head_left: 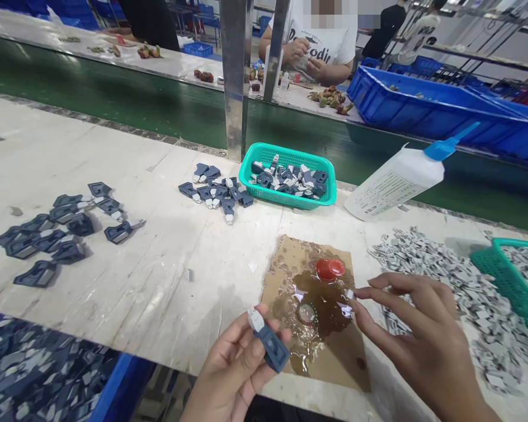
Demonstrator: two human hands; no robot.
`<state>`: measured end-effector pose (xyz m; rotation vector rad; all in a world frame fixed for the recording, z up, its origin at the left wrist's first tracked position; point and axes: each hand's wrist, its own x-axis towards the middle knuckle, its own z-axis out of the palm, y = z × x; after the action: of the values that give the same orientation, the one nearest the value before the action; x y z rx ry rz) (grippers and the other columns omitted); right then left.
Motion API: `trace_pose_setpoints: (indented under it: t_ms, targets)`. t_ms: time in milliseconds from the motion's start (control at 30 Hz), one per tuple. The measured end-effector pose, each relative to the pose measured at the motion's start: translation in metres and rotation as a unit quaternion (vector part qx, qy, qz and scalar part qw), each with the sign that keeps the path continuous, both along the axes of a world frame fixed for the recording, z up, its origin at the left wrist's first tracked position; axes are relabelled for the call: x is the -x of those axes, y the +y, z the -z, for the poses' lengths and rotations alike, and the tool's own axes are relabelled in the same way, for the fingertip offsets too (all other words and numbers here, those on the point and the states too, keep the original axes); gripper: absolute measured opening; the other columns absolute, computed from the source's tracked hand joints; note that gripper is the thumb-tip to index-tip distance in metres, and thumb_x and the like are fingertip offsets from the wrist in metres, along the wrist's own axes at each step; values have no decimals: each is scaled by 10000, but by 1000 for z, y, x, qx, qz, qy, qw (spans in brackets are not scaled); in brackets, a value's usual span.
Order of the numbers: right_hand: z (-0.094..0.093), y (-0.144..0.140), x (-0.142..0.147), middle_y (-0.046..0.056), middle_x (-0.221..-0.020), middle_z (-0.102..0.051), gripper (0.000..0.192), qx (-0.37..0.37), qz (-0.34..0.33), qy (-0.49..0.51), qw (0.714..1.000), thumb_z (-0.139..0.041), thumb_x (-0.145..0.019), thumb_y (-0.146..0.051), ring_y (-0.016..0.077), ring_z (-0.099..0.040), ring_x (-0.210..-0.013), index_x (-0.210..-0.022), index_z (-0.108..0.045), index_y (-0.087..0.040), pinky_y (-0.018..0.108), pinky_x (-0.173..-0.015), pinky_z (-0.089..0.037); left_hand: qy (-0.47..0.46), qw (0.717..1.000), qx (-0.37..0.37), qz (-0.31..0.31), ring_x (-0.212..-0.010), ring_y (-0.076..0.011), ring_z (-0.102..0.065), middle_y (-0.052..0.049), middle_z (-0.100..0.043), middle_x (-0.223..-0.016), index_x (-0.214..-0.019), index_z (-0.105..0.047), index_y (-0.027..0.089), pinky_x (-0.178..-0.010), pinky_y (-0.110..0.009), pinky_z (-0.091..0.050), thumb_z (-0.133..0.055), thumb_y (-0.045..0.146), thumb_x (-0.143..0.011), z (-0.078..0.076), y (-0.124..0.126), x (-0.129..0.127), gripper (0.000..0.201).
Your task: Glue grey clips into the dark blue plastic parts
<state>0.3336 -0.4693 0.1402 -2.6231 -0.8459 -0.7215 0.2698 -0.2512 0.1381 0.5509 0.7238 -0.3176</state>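
My left hand (242, 360) grips a dark blue-grey plastic part (271, 347) with a light grey tip (256, 320) pointing up and away. Between thumb and forefinger, my right hand (416, 328) pinches a small light grey plastic piece (349, 295). It is over the right edge of a cardboard sheet (277, 281), which is wet with clear liquid. A small red cap (325, 269) lies on the cardboard, near a round clear blob (307, 313). To the right of my right hand spreads a heap of small light grey pieces (479, 305).
A green basket (286, 202) holds similar blue-grey parts, with loose ones (220, 190) beside it and more (48, 234) at left. A white bottle (391, 179) with a blue nozzle leans at right. A metal post (235, 88) stands behind. Across the green conveyor (158, 108) a person works.
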Motion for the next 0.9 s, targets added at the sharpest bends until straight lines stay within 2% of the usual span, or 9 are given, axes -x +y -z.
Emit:
trace_pose_setpoints:
  t_ms: [100,200,333,533,767,900]
  targets:
    - [9,0,2,77,-905,-529,28,-3,-2,16,1000,-551,-854,-186,207,-458,-807,-860,-578,-189,371,-710,-375,-29,999,-14,13,-896,-204,-694,-42,-770,-868,-853,-746,229,-755,-236,-559,-855,225,-532,5,-5,1,339]
    - [16,1,5,76,-904,-539,38,-10,10,12,1000,-548,-853,-177,199,-460,-782,-876,-578,-184,373,-709,-366,-64,997,-39,30,-880,-168,-687,-22,-770,-877,-845,-749,258,-740,-208,-535,-845,273,-551,10,-12,3,310]
    - [9,7,18,65,-908,-536,75,-49,1,41,998,-564,-838,-181,201,-476,-803,-906,-580,-207,360,-697,-374,-87,992,-79,48,-862,-161,-676,-26,-768,-883,-838,-750,271,-709,-200,-510,-830,345,-565,13,-21,4,293]
    - [-5,27,39,63,-888,-506,137,-128,-37,114,984,-585,-787,-164,199,-498,-840,-904,-589,-235,300,-627,-462,-117,983,-140,37,-837,-176,-676,-30,-767,-858,-836,-751,254,-687,-210,-501,-815,356,-588,15,-29,4,277]
    - [3,36,41,66,-879,-507,173,-124,-62,117,983,-625,-755,-135,188,-494,-849,-907,-580,-204,291,-661,-490,-133,976,-170,38,-838,-183,-685,-25,-770,-849,-820,-757,263,-740,-207,-508,-810,364,-585,12,-30,5,261]
    - [0,33,42,60,-853,-526,186,-124,-85,137,979,-608,-776,-101,182,-518,-831,-931,-596,-203,284,-644,-506,-171,950,-256,47,-855,-204,-683,-32,-765,-878,-808,-761,268,-767,-216,-506,-761,372,-651,9,-30,8,189]
